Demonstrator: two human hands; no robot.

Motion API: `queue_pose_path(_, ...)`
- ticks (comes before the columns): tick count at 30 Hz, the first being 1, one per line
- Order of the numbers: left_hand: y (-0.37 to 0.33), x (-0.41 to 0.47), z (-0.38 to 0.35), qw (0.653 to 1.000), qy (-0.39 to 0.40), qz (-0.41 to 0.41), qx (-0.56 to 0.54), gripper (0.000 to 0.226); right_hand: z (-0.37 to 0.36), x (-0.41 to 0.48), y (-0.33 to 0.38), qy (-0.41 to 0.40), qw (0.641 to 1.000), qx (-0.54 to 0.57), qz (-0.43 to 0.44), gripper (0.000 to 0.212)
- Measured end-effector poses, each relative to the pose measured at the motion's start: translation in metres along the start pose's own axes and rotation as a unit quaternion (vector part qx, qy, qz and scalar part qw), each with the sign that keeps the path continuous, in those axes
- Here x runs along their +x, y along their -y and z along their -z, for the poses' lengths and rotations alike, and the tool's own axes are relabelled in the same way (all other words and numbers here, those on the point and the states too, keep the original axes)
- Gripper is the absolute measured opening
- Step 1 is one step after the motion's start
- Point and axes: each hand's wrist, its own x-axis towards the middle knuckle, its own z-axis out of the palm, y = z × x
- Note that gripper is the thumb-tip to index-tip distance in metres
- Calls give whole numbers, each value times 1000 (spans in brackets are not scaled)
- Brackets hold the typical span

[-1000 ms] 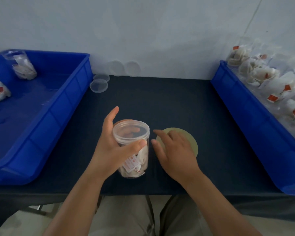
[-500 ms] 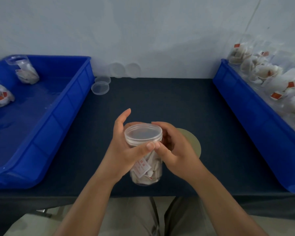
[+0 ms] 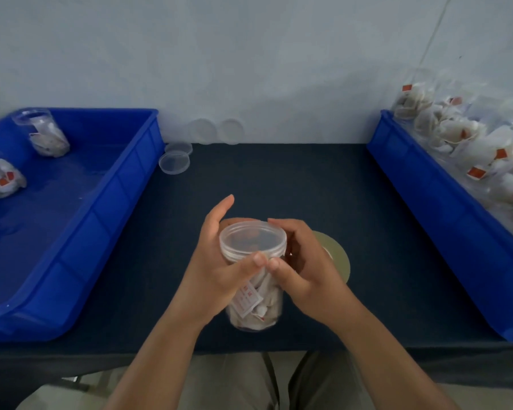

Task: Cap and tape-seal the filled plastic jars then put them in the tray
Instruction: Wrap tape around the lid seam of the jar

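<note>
A clear plastic jar (image 3: 256,309) filled with white sachets stands near the table's front edge, with a clear cap (image 3: 253,241) on top. My left hand (image 3: 216,261) grips the jar from the left, thumb across its front just under the cap. My right hand (image 3: 305,267) wraps the jar's right side, its thumb meeting my left thumb at the cap's rim. A roll of clear tape (image 3: 336,261) lies flat behind my right hand, partly hidden. The blue tray (image 3: 107,202) on the left holds two jars (image 3: 46,137) lying in its far end.
A second blue tray (image 3: 444,220) on the right is heaped with filled jars and sachets (image 3: 474,152). Loose clear caps (image 3: 174,162) lie near the back wall, with two more (image 3: 216,131) leaning against it. The dark table ends just below my wrists.
My right hand left the tape roll and came onto the jar. The jar, open a second ago, now wears a cap, and both thumbs meet at its rim.
</note>
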Motion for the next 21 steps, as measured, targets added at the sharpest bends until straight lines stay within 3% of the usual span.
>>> queue_pose_path(4, -5, 2, -4, 999, -36, -28, 22, 90, 0, 1, 2, -7, 999, 30, 9, 66)
queue_pose_path(7, -7, 1, -8, 999, -18, -39, 23, 76, 5, 0, 0, -1, 1000, 28, 8, 66)
queue_pose_path(12, -8, -4, -10, 997, -14, -42, 60, 92, 12, -5, -2, 13, 999, 29, -4, 64)
queue_pose_path(16, -5, -6, -9, 996, -40, -53, 56, 86, 18, -8, -1, 11, 999, 34, -17, 64)
queue_pose_path(21, -10, -12, -13, 995, -60, -58, 46, 94, 15, -9, 1, 11, 1000, 23, 8, 65)
